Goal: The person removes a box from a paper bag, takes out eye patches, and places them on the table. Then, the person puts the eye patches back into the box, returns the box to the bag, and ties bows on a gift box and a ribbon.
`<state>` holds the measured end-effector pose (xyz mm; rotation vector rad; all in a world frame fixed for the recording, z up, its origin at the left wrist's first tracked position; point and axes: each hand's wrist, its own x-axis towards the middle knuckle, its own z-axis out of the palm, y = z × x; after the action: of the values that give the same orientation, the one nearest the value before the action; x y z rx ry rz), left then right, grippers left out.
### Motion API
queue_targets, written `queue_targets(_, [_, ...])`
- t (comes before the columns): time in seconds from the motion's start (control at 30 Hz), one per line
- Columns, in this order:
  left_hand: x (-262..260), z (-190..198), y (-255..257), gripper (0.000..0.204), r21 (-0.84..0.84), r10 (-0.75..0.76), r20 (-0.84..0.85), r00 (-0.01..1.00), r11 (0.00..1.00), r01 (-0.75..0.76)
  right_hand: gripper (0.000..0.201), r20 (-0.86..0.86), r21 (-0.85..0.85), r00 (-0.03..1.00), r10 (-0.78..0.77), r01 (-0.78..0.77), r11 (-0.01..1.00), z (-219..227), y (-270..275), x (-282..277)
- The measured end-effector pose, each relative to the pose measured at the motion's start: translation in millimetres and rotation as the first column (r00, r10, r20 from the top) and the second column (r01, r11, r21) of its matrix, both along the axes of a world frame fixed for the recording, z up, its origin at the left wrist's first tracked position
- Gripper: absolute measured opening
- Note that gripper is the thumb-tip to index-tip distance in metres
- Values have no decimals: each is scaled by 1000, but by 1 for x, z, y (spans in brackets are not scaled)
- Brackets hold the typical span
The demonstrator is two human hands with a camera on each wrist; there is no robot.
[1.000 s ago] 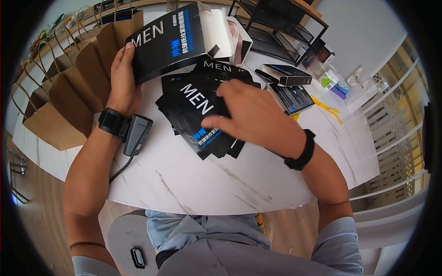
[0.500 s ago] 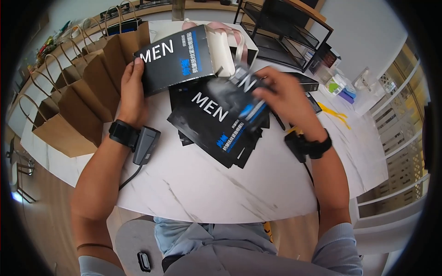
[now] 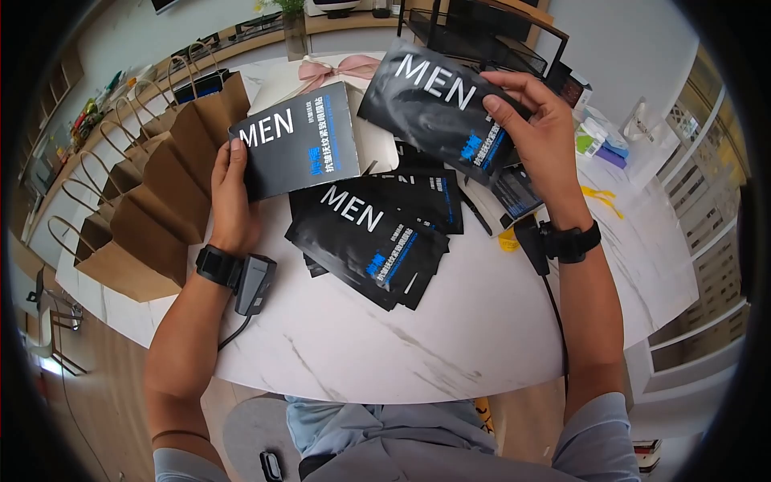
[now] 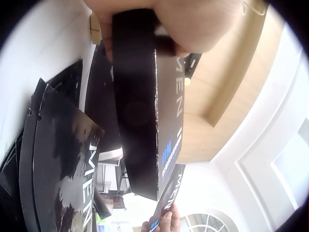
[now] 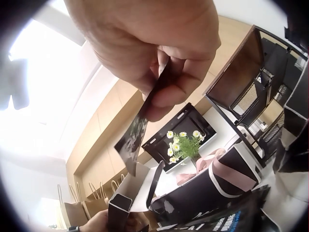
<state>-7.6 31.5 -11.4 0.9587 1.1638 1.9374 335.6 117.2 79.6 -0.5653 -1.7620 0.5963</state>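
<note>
My left hand (image 3: 233, 197) grips the closed end of a black box (image 3: 297, 145) marked MEN, its white end flap (image 3: 376, 149) folded out on the right. My right hand (image 3: 542, 132) pinches a flat black sachet (image 3: 438, 104) by its right edge, thumb in front. The sachet hangs above the pile, its left corner close over the box's flap. Under both, several matching sachets (image 3: 361, 241) lie fanned in a pile on the white table. In the right wrist view, the held sachet (image 5: 133, 145) appears nearly edge-on, above the open box (image 5: 137, 186).
Brown paper bags (image 3: 152, 217) with handles line the table's left side. Behind the box is a gift box with a pink ribbon (image 3: 337, 71). Another dark box (image 3: 514, 193) lies right of the pile, near yellow strips (image 3: 602, 199). A black rack (image 3: 490, 40) stands at the back.
My right hand has taken a sachet off the pile and raised it up and to the right. The left hand keeps its grip on the box, which is slightly lower in view.
</note>
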Motion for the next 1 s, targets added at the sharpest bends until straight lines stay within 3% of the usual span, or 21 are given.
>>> queue_targets(0.2, [1, 2, -2, 35, 28, -39, -37, 999, 999, 40, 28, 159, -166, 973, 168, -141, 976, -1, 1, 4])
queue_targets(0.33, [3, 2, -3, 35, 10, -63, -84, 994, 998, 64, 26, 274, -138, 929, 248, -217, 966, -1, -5, 2])
queue_targets(0.47, [3, -1, 0, 40, 18, -82, -151, 985, 996, 86, 27, 354, -157, 907, 229, -184, 970, -3, -10, -4])
queue_targets(0.8, [10, 1, -2, 48, 67, -166, -178, 970, 981, 180, 32, 203, -129, 975, 92, -67, 989, -36, -37, -53])
queue_targets(0.87, [8, 0, -1, 46, 78, -118, -153, 981, 988, 131, 31, -189, -331, 959, 211, -265, 906, -34, -41, -61])
queue_targets(0.9, [7, 0, 0, 43, 85, -80, -138, 987, 992, 92, 28, -118, -446, 979, 164, -200, 872, -23, -46, -54])
queue_targets(1.0, [3, 1, -1, 51, 65, -58, -127, 990, 996, 67, 26, 48, -491, 966, 253, -198, 848, -28, -37, -37])
